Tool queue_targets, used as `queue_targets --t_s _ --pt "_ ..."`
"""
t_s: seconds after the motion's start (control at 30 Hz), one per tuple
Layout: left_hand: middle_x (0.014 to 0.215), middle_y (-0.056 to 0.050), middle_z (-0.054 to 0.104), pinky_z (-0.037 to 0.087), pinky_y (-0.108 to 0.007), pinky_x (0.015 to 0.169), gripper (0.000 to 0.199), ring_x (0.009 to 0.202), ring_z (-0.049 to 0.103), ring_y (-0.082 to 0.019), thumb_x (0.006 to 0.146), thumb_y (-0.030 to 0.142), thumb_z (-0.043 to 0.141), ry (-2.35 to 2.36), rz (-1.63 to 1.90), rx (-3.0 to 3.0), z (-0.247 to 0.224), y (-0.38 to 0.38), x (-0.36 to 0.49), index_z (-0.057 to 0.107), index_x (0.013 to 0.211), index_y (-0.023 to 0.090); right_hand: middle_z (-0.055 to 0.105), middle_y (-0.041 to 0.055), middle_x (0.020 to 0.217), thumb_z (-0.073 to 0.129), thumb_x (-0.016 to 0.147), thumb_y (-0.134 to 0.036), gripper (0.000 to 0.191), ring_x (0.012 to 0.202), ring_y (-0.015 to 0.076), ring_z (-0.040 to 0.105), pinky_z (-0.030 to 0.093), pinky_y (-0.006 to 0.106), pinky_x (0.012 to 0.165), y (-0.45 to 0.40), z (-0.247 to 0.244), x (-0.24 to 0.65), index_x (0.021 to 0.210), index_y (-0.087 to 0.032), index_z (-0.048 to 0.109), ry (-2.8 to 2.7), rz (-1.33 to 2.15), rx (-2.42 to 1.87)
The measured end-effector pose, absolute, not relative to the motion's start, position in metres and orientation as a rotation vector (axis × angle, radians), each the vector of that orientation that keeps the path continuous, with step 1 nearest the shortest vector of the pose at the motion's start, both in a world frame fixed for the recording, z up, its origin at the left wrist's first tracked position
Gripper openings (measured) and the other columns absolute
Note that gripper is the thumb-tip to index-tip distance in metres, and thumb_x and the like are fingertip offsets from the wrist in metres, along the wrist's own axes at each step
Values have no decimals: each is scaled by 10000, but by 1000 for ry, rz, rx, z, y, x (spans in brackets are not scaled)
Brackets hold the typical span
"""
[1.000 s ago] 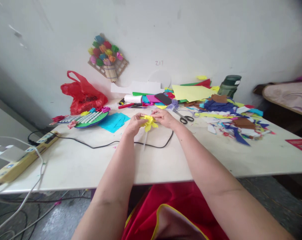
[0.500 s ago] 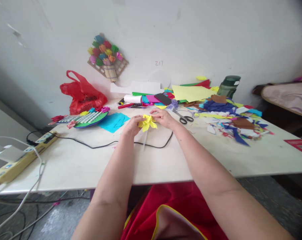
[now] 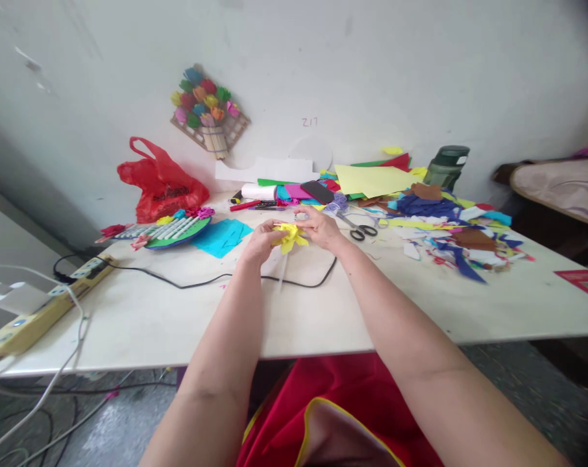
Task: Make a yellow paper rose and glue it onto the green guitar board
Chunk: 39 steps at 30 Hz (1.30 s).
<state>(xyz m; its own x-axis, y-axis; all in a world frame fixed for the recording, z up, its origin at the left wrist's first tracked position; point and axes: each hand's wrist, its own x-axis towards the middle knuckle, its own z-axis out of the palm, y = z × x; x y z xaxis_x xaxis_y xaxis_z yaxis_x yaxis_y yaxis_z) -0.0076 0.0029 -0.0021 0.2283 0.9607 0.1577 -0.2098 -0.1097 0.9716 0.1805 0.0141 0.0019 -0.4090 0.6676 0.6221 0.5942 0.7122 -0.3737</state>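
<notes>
A small yellow paper flower [image 3: 290,239] is held between both hands above the middle of the white table. My left hand [image 3: 263,242] pinches its left side. Fingers of my right hand [image 3: 318,227] are closed on its upper right edge. Below the flower, a thin pale stick [image 3: 281,272] points down toward the table. Blue paper sheets [image 3: 222,237] lie left of my left hand, and black-handled scissors [image 3: 362,231] rest right of my right hand.
A black cable [image 3: 187,286] crosses the table from a power strip [image 3: 55,301] at left. Behind stand a red plastic bag [image 3: 165,185] and a green bottle [image 3: 446,170]. Paper scraps [image 3: 474,240] cover the right side; a phone [image 3: 317,192] lies at the back.
The yellow flower has tilted, so its petals look flatter and more bunched. My right hand's fingers have shifted slightly up around its edge.
</notes>
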Motion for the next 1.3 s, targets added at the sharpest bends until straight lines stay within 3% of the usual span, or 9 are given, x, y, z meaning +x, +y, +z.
queue_targets --t_s 0.57,0.93,1.1,1.3 --pt "736 -23 671 447 -254 647 423 636 607 -124 548 249 755 842 1181 1428 -6 6 -12 665 946 140 561 6 1294 527 797 -131 308 1088 201 581 480 346 898 9 6 182 960 -290 735 -2094 126 -915" --pt "706 -9 650 432 -253 642 381 641 593 -127 543 263 762 855 1211 1446 -4 4 -12 669 893 146 575 45 1273 561 762 -126 247 1056 207 594 498 343 856 14 3 182 891 -234 740 -2039 135 -933" --pt "674 0 641 419 -244 617 351 614 576 -119 539 263 753 898 1205 1470 -4 3 -12 673 861 149 583 38 1264 577 770 -161 215 954 186 637 509 336 829 14 3 183 875 -243 746 -2051 162 -952" --pt "693 -1 651 423 -245 618 344 615 571 -117 537 287 754 899 1230 1485 -5 4 -12 674 846 159 596 28 1238 591 778 -178 207 959 172 634 500 328 856 16 1 186 881 -262 751 -2048 172 -953"
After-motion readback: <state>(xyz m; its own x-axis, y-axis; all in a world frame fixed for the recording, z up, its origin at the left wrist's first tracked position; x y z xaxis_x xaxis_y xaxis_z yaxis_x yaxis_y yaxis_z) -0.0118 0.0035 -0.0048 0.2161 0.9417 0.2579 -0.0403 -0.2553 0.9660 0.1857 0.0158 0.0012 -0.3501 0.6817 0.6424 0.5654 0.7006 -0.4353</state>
